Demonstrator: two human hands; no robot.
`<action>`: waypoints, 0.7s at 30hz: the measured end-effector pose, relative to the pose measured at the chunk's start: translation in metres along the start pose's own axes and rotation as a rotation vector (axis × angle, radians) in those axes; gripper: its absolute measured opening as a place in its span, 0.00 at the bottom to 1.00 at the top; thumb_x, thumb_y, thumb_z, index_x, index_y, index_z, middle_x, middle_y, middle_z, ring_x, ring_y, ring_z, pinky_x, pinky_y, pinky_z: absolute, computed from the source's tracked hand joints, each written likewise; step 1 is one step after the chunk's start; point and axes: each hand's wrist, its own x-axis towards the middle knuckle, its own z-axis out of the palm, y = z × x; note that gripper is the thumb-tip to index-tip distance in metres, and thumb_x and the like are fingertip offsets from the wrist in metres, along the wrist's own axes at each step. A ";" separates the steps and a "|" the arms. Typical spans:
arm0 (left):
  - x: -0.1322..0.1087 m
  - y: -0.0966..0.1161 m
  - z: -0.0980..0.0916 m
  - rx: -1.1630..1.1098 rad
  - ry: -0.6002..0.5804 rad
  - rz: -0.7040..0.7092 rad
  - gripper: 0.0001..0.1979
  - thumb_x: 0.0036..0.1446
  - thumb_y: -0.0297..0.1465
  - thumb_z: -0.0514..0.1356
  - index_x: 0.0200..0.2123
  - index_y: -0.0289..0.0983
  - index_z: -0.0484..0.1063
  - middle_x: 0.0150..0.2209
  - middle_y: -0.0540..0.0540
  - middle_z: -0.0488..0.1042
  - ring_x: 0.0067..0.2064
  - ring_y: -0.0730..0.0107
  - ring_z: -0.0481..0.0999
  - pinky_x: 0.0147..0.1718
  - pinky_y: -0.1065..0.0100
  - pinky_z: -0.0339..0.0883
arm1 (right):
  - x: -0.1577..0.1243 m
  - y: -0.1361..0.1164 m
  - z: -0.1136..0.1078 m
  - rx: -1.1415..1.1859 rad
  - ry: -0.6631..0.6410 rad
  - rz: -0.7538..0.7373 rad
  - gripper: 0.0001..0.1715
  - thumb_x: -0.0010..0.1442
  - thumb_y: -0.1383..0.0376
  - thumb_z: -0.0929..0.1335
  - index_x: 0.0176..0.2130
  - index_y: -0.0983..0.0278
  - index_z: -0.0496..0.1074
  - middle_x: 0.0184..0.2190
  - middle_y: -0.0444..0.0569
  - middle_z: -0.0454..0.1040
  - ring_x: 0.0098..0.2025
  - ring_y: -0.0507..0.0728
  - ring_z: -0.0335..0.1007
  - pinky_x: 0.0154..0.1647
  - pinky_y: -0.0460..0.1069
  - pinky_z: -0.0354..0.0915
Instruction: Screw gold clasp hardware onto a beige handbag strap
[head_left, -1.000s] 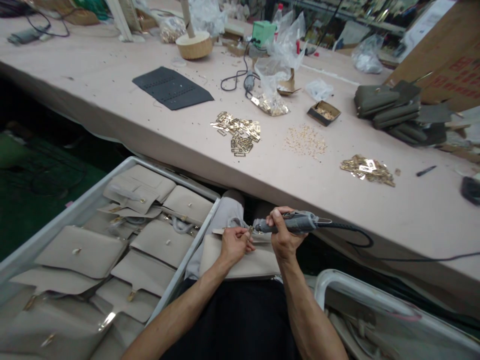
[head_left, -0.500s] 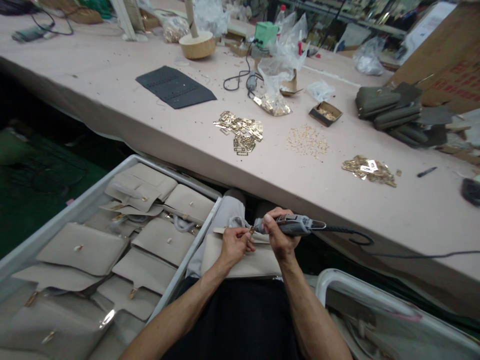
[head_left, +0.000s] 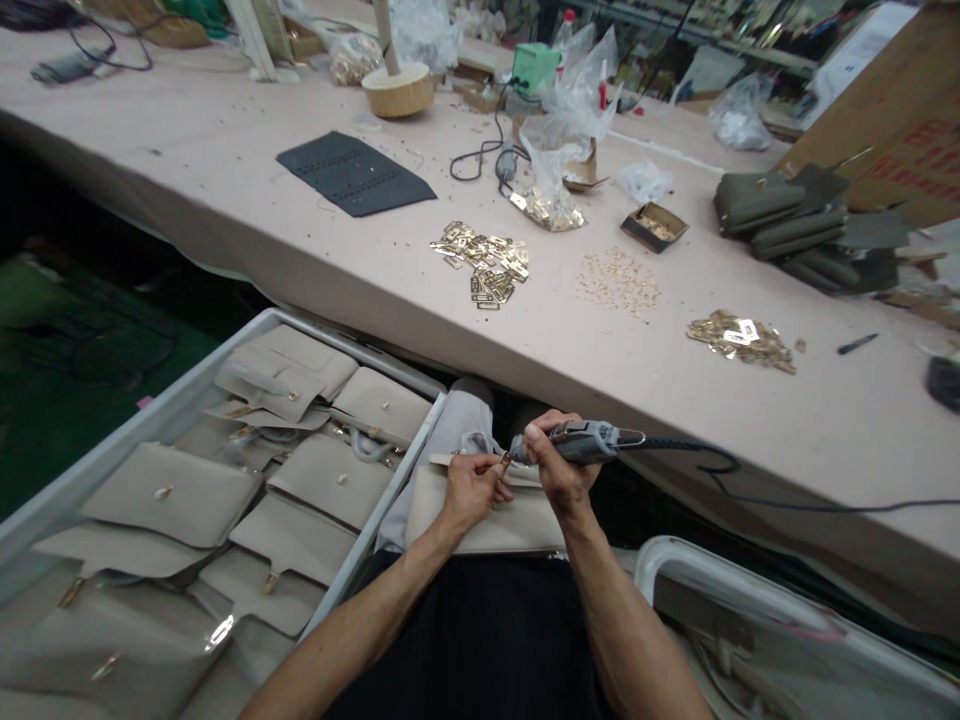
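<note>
Head view. I recorded both forearms entering from the 6 o'clock edge and converging over the lap, just below the table edge. My right hand (head_left: 559, 475) was curled in a full grip around the electric screwdriver (head_left: 589, 441), whose grey body lay nearly level, its tip pointing toward 9 o'clock and its dark cable (head_left: 757, 490) trailing off toward 3 o'clock. My left hand (head_left: 469, 490) sat just beside the right, at its 9 o'clock side, thumb and forefinger pinched on a small gold fitting (head_left: 504, 461) at the tool's tip. I could not tell whether the tip touched the fitting.

The beige bag (head_left: 487, 520) lay flat across the lap under both hands, its upper edge level with the fitting. Its surface was smooth and pale grey-beige, with the flap strip running out toward 9 o'clock of the left hand.

At 9 o'clock of the hands, a white tray (head_left: 375, 530) held more beige bags of the same colour, overlapped, with gold clasps. On the pink table (head_left: 375, 250), toward 12 o'clock, lay a heap of gold plates (head_left: 486, 260).
</note>
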 end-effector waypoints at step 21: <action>0.003 -0.009 0.005 -0.054 0.056 -0.001 0.19 0.54 0.43 0.69 0.37 0.30 0.79 0.29 0.41 0.82 0.23 0.65 0.82 0.19 0.73 0.73 | 0.021 -0.069 -0.035 0.227 0.232 -0.032 0.08 0.55 0.67 0.75 0.33 0.63 0.72 0.26 0.42 0.68 0.20 0.49 0.59 0.24 0.49 0.61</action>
